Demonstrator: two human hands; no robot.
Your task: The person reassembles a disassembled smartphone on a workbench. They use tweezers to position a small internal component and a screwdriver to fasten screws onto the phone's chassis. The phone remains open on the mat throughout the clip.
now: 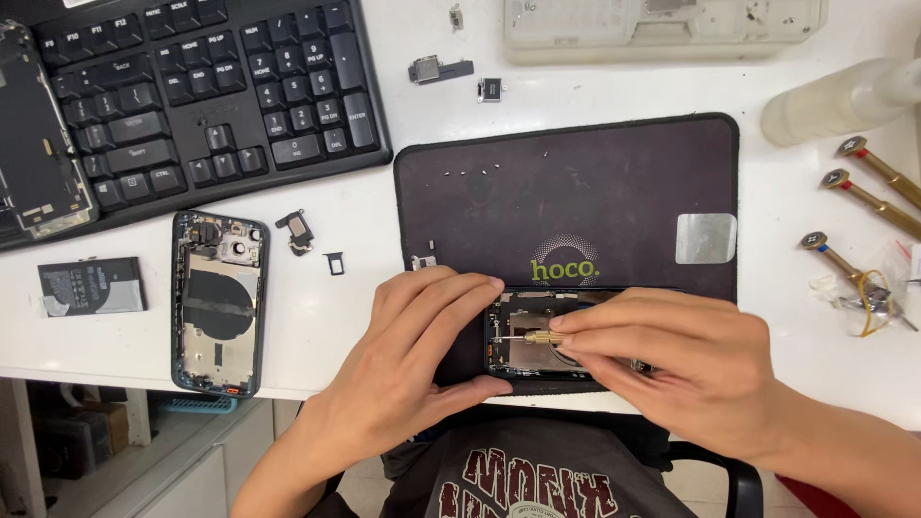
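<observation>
Brass-tipped screwdriver point(533, 338), pinched in the right hand's point(672, 360) fingers, lies crosswise, tip pointing left into the opened phone point(523, 360) at the black mat's point(576, 192) near edge, where the left hand's point(422, 350) spread fingers clamp the phone's left end.

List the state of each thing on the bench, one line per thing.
Phone on the mat: opened, insides exposed, lying flat.
Left hand: gripping the phone's left end.
Right hand: pinching a small brass-tipped screwdriver, tip on the phone's insides.
Second phone frame: opened, lying flat, untouched.
Battery: loose on the table.
Spare screwdrivers: lying unused at the right.
Keyboard: untouched.
</observation>
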